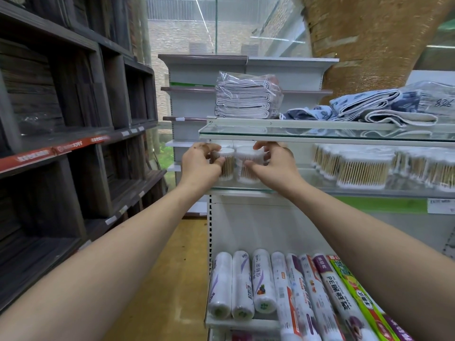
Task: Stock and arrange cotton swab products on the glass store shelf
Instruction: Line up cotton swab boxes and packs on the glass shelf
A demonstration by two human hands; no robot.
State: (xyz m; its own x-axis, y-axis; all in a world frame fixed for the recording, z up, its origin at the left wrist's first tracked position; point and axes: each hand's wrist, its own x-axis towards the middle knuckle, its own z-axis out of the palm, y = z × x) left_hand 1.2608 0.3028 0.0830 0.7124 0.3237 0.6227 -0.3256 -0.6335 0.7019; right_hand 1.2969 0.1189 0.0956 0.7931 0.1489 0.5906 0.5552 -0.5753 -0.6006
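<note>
Both forearms reach up from the bottom edge toward the glass shelf (344, 190), where the left hand (200, 161) curls its fingers round one clear tub of cotton swabs (225, 166) and the right hand (273, 163) pinches a second tub (247, 163) touching it. Both tubs stand upright at the left end of that shelf, just at its front edge. Further right on the same shelf, rows of swab tubs (364, 168) are already set out, so stocking looks well along; the bare stretch between the held pair and those rows likely remains to be filled. Whether the held tubs rest fully on the shelf or hang just above it cannot be told. More tubs seem to stand behind the pair, blurred by glare. Below the shelf, rolls of plastic wrap (266, 286) lie side by side.
</note>
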